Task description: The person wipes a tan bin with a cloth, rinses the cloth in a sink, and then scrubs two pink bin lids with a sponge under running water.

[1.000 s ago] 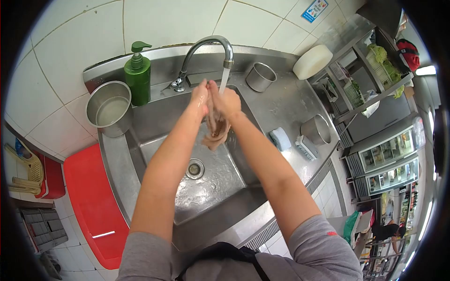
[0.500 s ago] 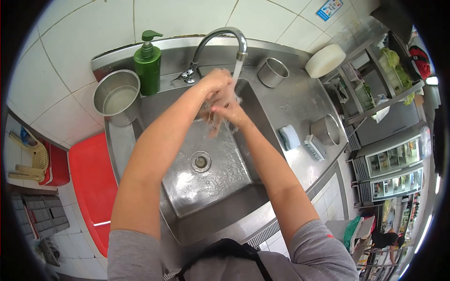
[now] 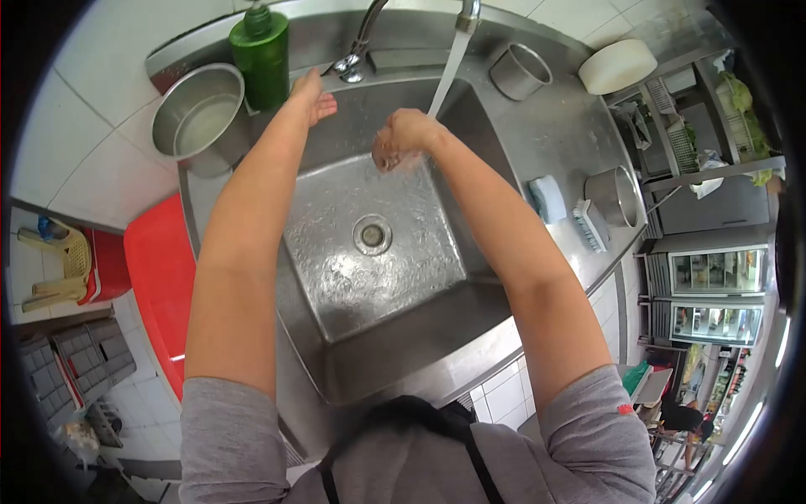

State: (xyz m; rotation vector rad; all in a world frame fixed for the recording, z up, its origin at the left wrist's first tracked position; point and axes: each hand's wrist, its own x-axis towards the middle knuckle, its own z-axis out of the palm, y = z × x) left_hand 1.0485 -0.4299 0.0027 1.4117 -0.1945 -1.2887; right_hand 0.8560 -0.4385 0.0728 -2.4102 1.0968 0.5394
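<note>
Water runs in a stream from the curved faucet [image 3: 470, 15] down into the steel sink [image 3: 378, 290]. My right hand [image 3: 407, 139] hangs over the basin beside the stream, wet, its curled fingers smeared by motion. To the left, my left hand [image 3: 312, 99] is above the back left of the basin with its fingers extended and nothing in them. It is close to the faucet lever [image 3: 344, 65] and the green pump bottle [image 3: 260, 59]. Thin water ripples over the sink floor around the drain [image 3: 372, 235].
A steel pot [image 3: 199, 118] of cloudy liquid stands left of the basin. On the right counter are a steel cup [image 3: 520, 71], a white round block [image 3: 617, 67], a sponge [image 3: 548, 199], a brush [image 3: 592, 225] and another steel container [image 3: 613, 197]. A red lid [image 3: 159, 286] lies left.
My hands were together under the stream and have come apart. The left has moved left toward the faucet lever; the right stays over the basin. The view has tilted downward.
</note>
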